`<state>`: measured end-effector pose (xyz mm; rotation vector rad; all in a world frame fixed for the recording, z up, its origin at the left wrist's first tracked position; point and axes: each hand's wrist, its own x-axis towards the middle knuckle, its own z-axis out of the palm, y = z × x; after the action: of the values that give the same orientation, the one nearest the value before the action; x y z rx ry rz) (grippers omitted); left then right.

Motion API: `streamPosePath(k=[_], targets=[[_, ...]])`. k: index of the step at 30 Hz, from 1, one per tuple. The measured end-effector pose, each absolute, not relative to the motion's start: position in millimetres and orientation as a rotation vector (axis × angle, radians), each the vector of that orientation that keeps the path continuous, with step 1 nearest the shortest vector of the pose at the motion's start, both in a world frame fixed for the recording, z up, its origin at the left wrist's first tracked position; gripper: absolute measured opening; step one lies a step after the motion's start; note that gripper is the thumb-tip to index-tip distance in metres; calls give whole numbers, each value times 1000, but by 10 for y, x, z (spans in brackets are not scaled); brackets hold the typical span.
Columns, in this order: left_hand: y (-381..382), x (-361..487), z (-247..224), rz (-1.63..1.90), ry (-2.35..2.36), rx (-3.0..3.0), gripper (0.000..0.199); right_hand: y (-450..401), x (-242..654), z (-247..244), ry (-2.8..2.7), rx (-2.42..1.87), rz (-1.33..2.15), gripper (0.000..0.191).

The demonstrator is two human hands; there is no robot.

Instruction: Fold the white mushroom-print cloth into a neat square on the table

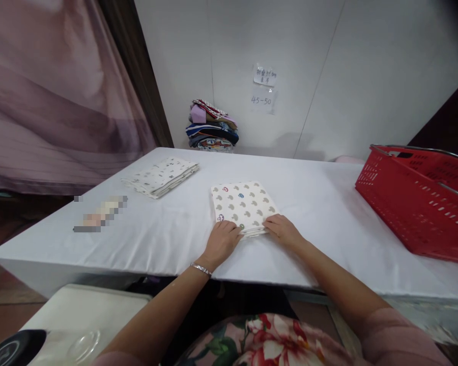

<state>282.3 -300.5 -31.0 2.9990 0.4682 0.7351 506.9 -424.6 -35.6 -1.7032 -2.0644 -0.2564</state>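
A folded white cloth (242,201) printed with small mushrooms lies flat on the white-covered table, in the middle of the head view. My left hand (223,239) holds its near left corner, fingers on top and closed over the edge. At the near right corner, my right hand (284,230) grips the same cloth in the same way. Several layers show along the near edge between the two hands. My thumbs are mostly hidden.
Another folded cloth with small dark prints (164,175) lies at the left rear. A red basket (416,203) stands on the right side of the table (328,223). Folded fabrics (212,129) are stacked by the wall, under paper signs (264,86). A blurred-out object (103,212) lies left.
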Motion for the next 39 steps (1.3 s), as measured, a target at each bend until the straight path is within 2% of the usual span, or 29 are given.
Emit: streamPosePath(k=[4, 9, 13, 23, 29, 39], targets=[[-3013, 2792, -286, 718, 470, 2951, 30, -4271, 5088, -276, -2147, -1687, -176, 27], [-3003, 2809, -273, 704, 499, 2934, 21, -4277, 5099, -248, -2146, -1696, -169, 24], [-3005, 2833, -274, 701, 514, 2968, 21, -4277, 5098, -253, -2164, -1697, -167, 24], [-2952, 2885, -250, 789, 576, 3083, 21, -4152, 5049, -271, -1966, -1775, -423, 21], [-3002, 2842, -352, 738, 445, 3171, 20, -4183, 5030, -361, -2076, -1726, -409, 20], [-3036, 2677, -312, 708, 528, 3083, 27, -4293, 5149, -410, -2139, -1654, -394, 31]])
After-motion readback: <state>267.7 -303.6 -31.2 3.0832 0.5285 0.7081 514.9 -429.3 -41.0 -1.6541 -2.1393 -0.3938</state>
